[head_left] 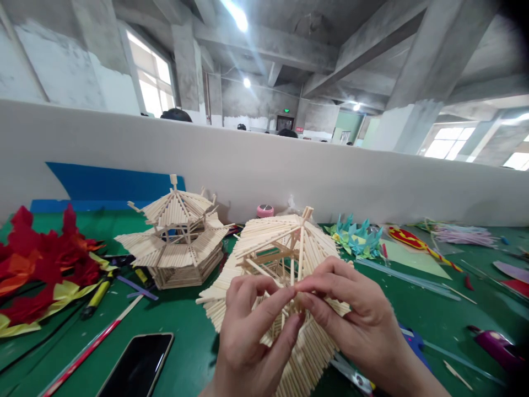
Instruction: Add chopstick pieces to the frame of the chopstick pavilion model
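A model pavilion (268, 237) built of thin wooden sticks stands right in front of me, its tiered roof partly covered by my hands. My left hand (256, 331) has its fingers bent inward, index and thumb reaching the near side of the upper tier. My right hand (351, 309) pinches at the same spot, fingertips meeting those of the left. A thin wooden stick (292, 270) runs down to the joined fingertips; its lower end is hidden behind them. Back left, a second stick pavilion (176, 237) stands upright, apart from my hands.
A phone (136, 366) and a red-and-white strip (97, 344) lie front left, near red and orange paper shapes (45, 264). Scissors (353, 375), a blue tool (413, 342) and clear sticks (409, 278) lie right. A pale partition (264, 171) runs behind the green table.
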`<action>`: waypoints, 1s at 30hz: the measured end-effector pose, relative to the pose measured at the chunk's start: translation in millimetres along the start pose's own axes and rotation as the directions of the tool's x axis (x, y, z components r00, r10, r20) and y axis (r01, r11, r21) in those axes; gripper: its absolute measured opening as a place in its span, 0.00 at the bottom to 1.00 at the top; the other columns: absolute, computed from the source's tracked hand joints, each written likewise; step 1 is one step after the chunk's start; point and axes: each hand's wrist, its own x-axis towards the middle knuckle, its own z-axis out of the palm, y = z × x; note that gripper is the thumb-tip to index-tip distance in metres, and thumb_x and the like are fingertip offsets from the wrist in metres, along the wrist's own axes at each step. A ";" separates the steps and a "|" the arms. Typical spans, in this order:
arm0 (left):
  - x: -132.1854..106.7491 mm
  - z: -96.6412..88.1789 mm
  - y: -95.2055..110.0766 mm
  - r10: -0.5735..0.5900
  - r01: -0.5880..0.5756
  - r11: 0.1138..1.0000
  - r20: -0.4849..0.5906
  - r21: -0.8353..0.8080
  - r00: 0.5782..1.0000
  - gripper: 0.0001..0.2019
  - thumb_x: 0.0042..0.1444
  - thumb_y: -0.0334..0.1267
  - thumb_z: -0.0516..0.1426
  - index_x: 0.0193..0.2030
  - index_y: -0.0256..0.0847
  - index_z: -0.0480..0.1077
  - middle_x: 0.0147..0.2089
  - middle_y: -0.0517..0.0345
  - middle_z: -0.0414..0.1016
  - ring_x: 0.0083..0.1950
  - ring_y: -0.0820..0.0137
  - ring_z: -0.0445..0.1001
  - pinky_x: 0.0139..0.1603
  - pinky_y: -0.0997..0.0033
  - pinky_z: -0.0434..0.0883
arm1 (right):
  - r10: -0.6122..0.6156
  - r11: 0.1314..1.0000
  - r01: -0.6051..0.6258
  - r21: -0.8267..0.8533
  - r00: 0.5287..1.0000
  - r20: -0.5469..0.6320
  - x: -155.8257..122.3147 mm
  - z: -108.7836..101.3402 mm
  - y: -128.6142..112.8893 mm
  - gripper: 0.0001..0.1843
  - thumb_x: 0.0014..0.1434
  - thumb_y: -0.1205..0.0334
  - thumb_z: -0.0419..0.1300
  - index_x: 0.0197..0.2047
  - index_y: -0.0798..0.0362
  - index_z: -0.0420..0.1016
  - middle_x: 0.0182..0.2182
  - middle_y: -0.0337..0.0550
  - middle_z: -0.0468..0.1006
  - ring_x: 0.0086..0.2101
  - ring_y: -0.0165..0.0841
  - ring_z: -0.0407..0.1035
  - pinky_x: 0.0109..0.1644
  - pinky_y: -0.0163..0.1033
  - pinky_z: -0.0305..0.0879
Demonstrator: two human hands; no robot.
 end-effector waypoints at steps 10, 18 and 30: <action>1.6 -0.4 -0.1 0.003 -0.003 1.000 0.011 0.004 1.000 0.16 0.48 0.23 0.57 0.43 0.39 0.66 0.36 0.56 0.62 0.38 0.68 0.61 0.34 0.65 0.65 | -0.004 1.000 0.004 -0.002 1.000 0.003 -0.9 0.0 1.3 0.09 0.54 0.68 0.58 0.38 0.49 0.75 0.27 0.38 0.68 0.29 0.25 0.65 0.31 0.31 0.63; 1.3 -0.7 -0.9 -0.001 0.001 1.000 0.008 0.003 1.000 0.16 0.48 0.23 0.57 0.44 0.39 0.67 0.37 0.55 0.62 0.38 0.68 0.61 0.34 0.65 0.65 | 0.003 1.000 -0.003 -0.010 1.000 0.000 0.2 -0.5 1.0 0.08 0.54 0.68 0.58 0.37 0.48 0.74 0.27 0.37 0.68 0.29 0.25 0.65 0.31 0.31 0.64; 2.3 -0.1 2.3 -0.022 0.022 1.000 0.002 0.006 1.000 0.14 0.48 0.24 0.57 0.42 0.38 0.68 0.36 0.55 0.63 0.38 0.68 0.61 0.34 0.65 0.65 | -0.004 1.000 0.004 -0.019 1.000 -0.004 -2.2 -0.3 3.5 0.09 0.54 0.68 0.58 0.38 0.47 0.74 0.27 0.36 0.68 0.29 0.25 0.65 0.30 0.31 0.64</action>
